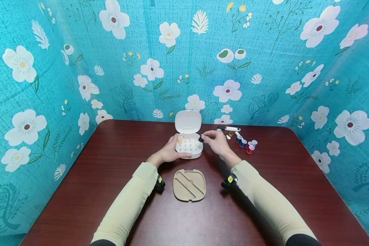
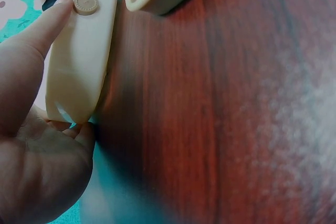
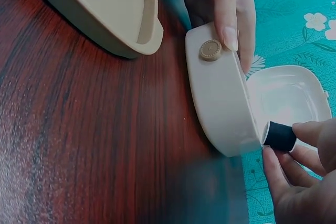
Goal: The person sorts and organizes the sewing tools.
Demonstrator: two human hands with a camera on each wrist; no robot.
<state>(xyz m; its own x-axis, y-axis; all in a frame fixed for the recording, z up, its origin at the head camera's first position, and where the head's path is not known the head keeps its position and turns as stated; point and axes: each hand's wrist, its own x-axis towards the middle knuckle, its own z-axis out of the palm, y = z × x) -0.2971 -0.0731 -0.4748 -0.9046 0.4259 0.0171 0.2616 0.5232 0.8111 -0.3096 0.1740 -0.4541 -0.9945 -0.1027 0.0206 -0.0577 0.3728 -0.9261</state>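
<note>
A white sewing box (image 1: 196, 155) stands on the table with its lid (image 1: 188, 122) raised at the back. Inside are rows of small pegs, and a tan thread spool (image 1: 180, 139) sits at the back left. My left hand (image 1: 171, 150) grips the box's left side, its thumb along the front wall near a round brown button (image 3: 210, 50). At the back right corner of the box, my right hand (image 1: 217, 143) pinches a black thread spool (image 3: 280, 136) between thumb and fingers. That spool is tilted at the box's rim; whether it touches a peg, I cannot tell.
In front of the box lies a beige tray insert (image 1: 189, 185) with diagonal dividers. Right of my right hand are several loose spools, among them a blue spool (image 1: 243, 143) and a red spool (image 1: 250, 149). Behind them lies a white-handled tool (image 1: 232, 128) with a black end.
</note>
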